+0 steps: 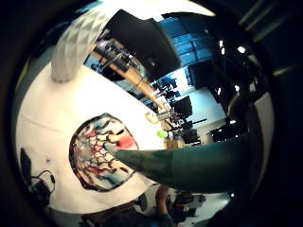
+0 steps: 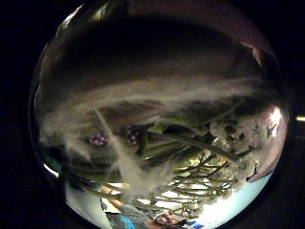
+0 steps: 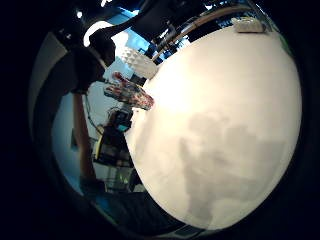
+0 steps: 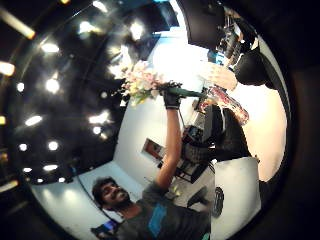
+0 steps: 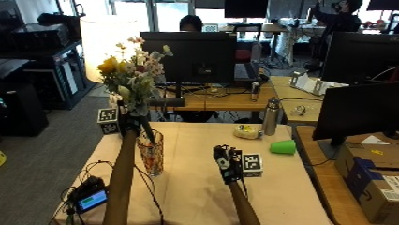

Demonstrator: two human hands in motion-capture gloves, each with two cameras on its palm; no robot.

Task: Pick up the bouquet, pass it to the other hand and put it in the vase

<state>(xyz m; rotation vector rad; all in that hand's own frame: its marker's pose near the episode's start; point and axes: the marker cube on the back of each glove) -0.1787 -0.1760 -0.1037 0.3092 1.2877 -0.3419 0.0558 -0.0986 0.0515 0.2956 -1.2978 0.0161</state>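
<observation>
Reaching up the middle of the table [image 5: 274,187], the right hand [image 5: 225,165] hovers above the pale tabletop holding nothing — whether its fingers are straight or curled cannot be told. Toward ten o'clock from it, the left hand [image 5: 129,123] is raised high and grips the bouquet [image 5: 133,77] by its green stems, blooms of yellow, pink and white standing upright above the fist. The stem ends dip into the mouth of the patterned glass vase [image 5: 151,152], which stands on the table just beside the left forearm. Farther back, toward one o'clock — a green cup [image 5: 283,146] and a metal bottle [image 5: 270,116].
</observation>
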